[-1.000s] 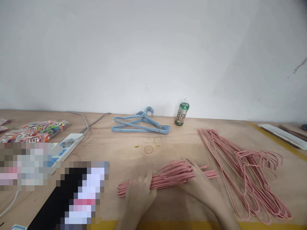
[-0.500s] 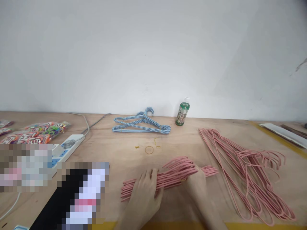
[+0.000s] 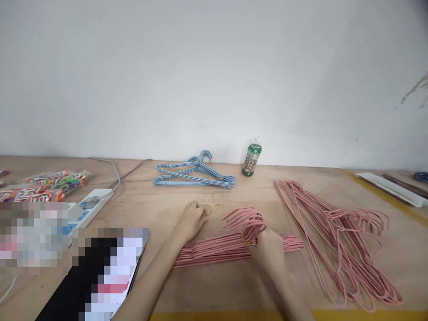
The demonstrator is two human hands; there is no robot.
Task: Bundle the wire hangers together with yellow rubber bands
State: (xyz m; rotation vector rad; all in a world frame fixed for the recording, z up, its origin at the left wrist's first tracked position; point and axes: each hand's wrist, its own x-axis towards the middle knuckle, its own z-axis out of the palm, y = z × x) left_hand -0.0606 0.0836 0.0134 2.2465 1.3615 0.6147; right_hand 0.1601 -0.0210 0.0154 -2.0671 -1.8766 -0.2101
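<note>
On the wooden table (image 3: 160, 200), the right hand (image 3: 269, 252) grips the bundle of pink hangers (image 3: 214, 249) just below the hooks, fingers closed around it; the bundle lies flat. The left hand (image 3: 191, 219) is stretched forward, bent fingertips at a yellow rubber band (image 3: 207, 209); if they pinch it, I cannot tell.

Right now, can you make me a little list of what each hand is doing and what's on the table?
Left hand: fingertips at a loose rubber band on the wooden table
Right hand: holds the pink hanger bundle near its hooks
Right side: loose pink hangers, spread out
By the wall: blue hangers, green bottle
Left side: power strip, bags of coloured bands
</note>
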